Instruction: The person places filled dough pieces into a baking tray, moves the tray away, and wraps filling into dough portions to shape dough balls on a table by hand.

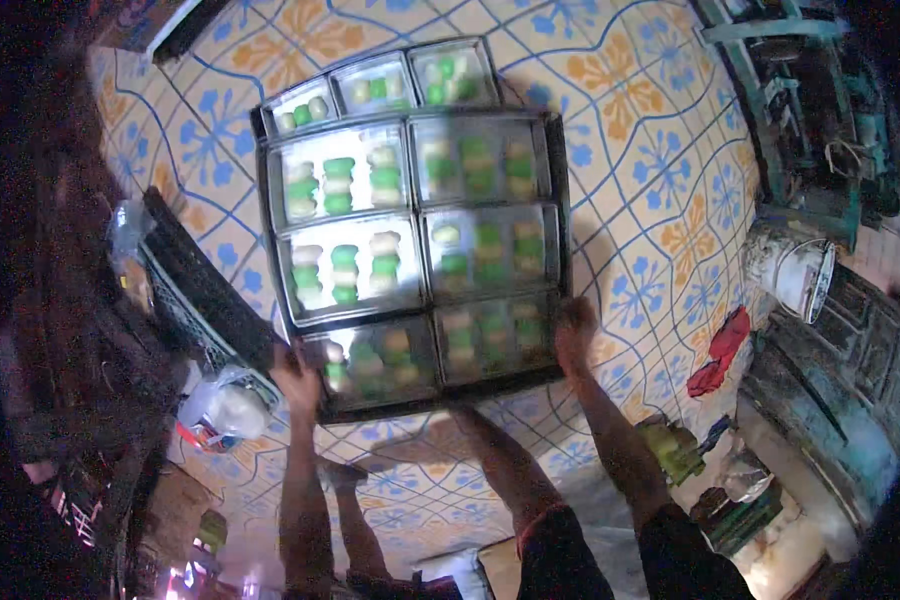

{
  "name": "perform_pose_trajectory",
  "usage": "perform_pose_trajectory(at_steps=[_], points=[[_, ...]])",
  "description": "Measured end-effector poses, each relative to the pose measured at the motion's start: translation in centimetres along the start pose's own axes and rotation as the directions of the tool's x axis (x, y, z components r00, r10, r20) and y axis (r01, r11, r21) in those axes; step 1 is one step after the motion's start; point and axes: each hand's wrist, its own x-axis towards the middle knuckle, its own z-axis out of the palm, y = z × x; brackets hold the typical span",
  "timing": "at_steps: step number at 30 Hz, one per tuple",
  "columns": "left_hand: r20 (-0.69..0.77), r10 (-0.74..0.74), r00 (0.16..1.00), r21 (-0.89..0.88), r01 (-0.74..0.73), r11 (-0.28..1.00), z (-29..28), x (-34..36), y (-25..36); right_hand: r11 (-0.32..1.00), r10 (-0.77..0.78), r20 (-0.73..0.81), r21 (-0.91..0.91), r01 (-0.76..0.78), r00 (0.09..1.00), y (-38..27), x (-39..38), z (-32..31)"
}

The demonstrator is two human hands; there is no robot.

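Head view: dark tray point(510, 388), one, holding glossy-topped boxes of green-and-cream pieces point(343, 277); lies beyond and right of white plastic bag point(232, 408). Person's left hand point(297, 380) curled on tray's bag-side edge, right hand point(576, 338) on edge farthest from bag; fingertips hidden. I judge: bulky, stiff-framed, slick-topped, contents soft. Best hold: opposite edges, level.
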Motion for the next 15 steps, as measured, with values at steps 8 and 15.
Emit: perform_pose_trajectory(at_steps=[8, 15], points=[[0.140, 0.031, 0.990, -0.043, -0.025, 0.999, 4.4, 15.2, 4.4, 0.987, 0.095, -0.006, -0.132, -0.095, 0.995, 0.8, 9.2, 7.9], [-0.032, 0.015, 0.999, 0.132, -0.011, 0.991, 4.2, 6.0, 2.2, 0.926, 0.018, 0.048, -0.379, 0.002, 0.999, -2.7, 4.3, 7.4]])
